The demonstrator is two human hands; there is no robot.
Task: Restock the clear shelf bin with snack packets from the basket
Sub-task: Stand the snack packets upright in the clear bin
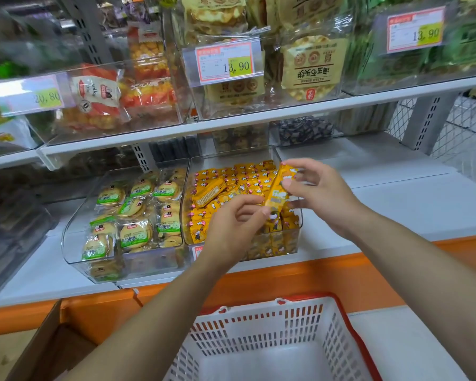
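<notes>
Over bin (232, 156), packet (279, 188) pinched at both ends: lower by left hand (231, 229), upper by right hand (322, 193). Bin near full, visible basket (259, 323) floor bare; probably last packet, placement pending.

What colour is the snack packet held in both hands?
Yellow-orange snack packet with small white markings; the head view shows it best.

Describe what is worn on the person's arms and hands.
Nothing is worn: the left hand and right hand are bare, without gloves, rings or watch showing. The left forearm and right forearm are uncovered to the frame's edge, no sleeve in view.
</notes>
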